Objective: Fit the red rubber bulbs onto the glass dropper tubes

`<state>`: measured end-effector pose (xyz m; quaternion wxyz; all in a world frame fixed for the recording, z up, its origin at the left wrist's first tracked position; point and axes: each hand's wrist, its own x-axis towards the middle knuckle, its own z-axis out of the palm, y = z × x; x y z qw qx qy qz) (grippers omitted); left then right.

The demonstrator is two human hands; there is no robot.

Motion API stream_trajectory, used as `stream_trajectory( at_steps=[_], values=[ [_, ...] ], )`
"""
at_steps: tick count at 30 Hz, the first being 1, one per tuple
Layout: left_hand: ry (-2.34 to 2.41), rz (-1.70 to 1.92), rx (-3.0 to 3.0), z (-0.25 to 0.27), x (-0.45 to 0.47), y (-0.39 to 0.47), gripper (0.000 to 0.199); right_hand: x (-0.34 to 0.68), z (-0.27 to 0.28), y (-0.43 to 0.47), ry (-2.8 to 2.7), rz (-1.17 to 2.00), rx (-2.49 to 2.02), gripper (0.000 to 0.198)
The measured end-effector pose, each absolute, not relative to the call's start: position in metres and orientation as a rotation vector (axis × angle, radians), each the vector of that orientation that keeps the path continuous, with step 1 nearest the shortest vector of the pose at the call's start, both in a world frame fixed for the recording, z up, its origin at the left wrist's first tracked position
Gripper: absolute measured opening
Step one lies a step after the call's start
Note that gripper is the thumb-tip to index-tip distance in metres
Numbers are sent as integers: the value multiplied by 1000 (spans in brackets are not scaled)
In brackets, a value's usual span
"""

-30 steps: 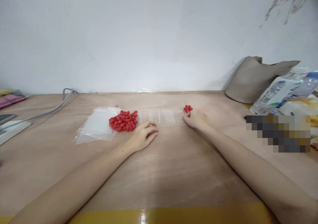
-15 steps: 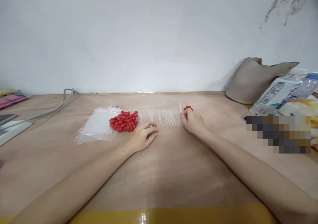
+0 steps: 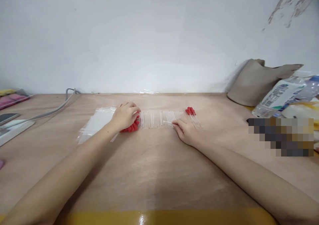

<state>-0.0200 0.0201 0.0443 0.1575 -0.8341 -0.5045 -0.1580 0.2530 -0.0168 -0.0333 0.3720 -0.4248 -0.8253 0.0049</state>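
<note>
My left hand (image 3: 124,116) is over the pile of small red bulb-shaped pieces (image 3: 131,128), covering most of it. Its fingers curl down at the pile's right edge; what lies between the fingertips is hidden. A thin clear stick (image 3: 167,122) is pinched in my right hand (image 3: 185,131), pointing left above the row. That row of thin clear sticks (image 3: 152,119) lies side by side between my hands. Just beyond my right hand, several sticks with red ends (image 3: 190,111) lie together on the table.
Clear plastic bags (image 3: 96,122) lie left of the pile. A grey cable (image 3: 53,110) crosses the table's left side, near a phone-like object (image 3: 8,118). A taupe container (image 3: 249,82) and a labelled plastic bottle (image 3: 274,95) stand at right. A wall rises behind the wooden table (image 3: 139,171).
My left hand has moved up and left from the row's left end onto the red pile. My right hand has come left from the red-ended sticks, its stick tipped from near upright to nearly level.
</note>
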Motion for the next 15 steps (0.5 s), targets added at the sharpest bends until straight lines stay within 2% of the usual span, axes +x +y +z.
stream_trajectory(
  at_steps=[7, 15],
  values=[
    [-1491, 88, -2402, 55, -7, 39, 20, 253, -26, -22, -2157, 29, -1085, 18],
    [-1505, 197, -2309, 52, 2, 47, 19, 252, -24, -22, -2184, 16, -1101, 16]
  ],
)
